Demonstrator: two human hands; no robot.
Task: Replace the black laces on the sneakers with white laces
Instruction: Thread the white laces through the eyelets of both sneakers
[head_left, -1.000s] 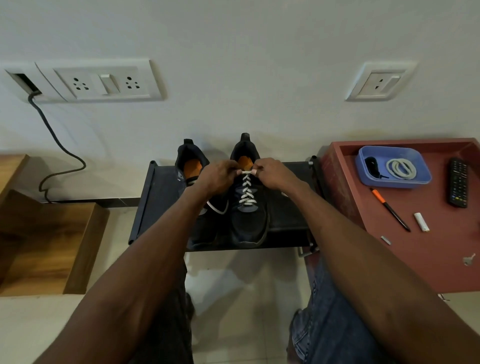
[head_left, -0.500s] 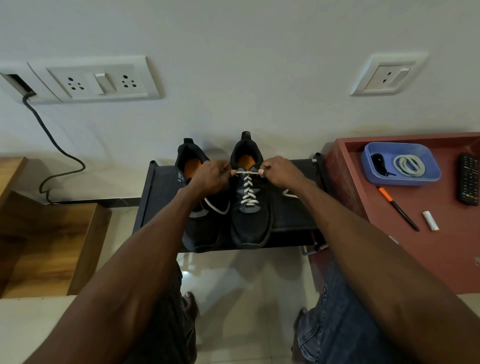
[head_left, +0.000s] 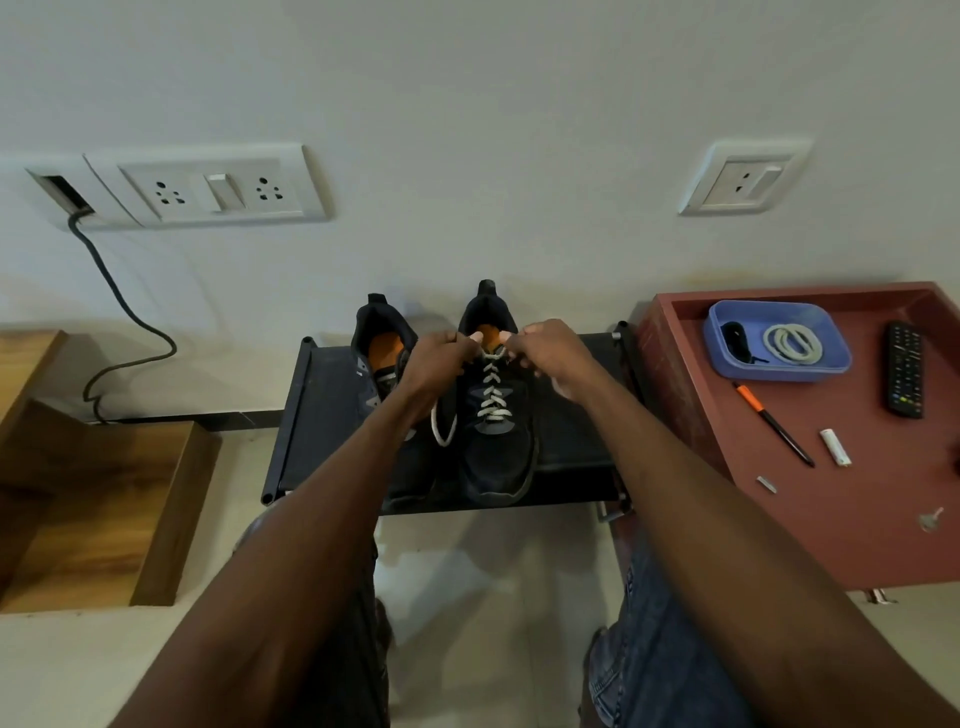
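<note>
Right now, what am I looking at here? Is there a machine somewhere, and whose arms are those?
No machine: a person wears a camera on the head, looking down at their own arms. The left hand and right hand each pinch an end of the white shoelace threaded up the right-side black sneaker. A second black sneaker stands beside it on the low black rack. On the red-brown table lie a blue plastic tray holding a coiled white lace and something dark, an orange-and-black pen and a black remote control.

Black rack (head_left: 322, 415) with two dark sneakers (head_left: 496, 447); red table (head_left: 852, 519) with blue tray (head_left: 779, 371), remote (head_left: 905, 369), pen (head_left: 774, 423).
</note>
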